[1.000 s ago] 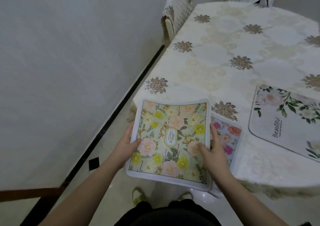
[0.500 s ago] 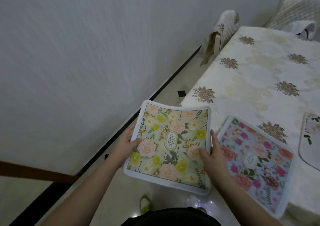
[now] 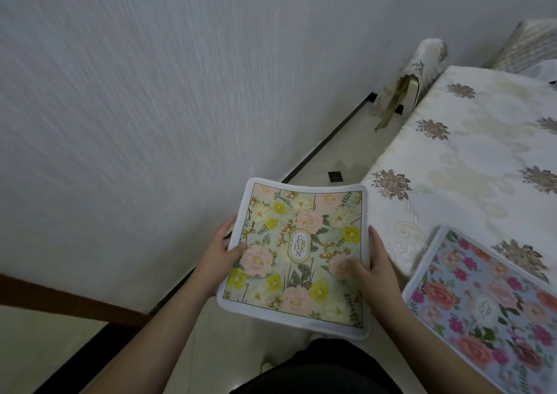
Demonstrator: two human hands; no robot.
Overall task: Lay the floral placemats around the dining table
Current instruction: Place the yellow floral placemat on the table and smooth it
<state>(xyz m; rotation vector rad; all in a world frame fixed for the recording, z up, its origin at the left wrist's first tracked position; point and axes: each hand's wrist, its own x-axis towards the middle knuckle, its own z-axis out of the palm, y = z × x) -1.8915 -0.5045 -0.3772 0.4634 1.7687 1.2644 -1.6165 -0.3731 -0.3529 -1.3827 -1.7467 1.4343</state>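
Note:
I hold a green and yellow floral placemat (image 3: 297, 255) marked "GARDEN" in the air, left of the dining table (image 3: 470, 164). My left hand (image 3: 221, 250) grips its left edge, thumb on top. My right hand (image 3: 369, 268) grips its right edge, thumb on the print. A blue placemat with pink and red flowers (image 3: 488, 303) lies flat on the table's near corner, at the lower right.
A cream tablecloth with brown flower motifs covers the table. A covered chair (image 3: 419, 74) stands at the table's far left side, near the white wall (image 3: 150, 107). A narrow strip of tiled floor (image 3: 337, 158) runs between wall and table.
The view has swung left along the table edge. The blue placemat has slid toward the lower right of the view, and the white "Beautiful" mat has left it. Both hands keep their hold.

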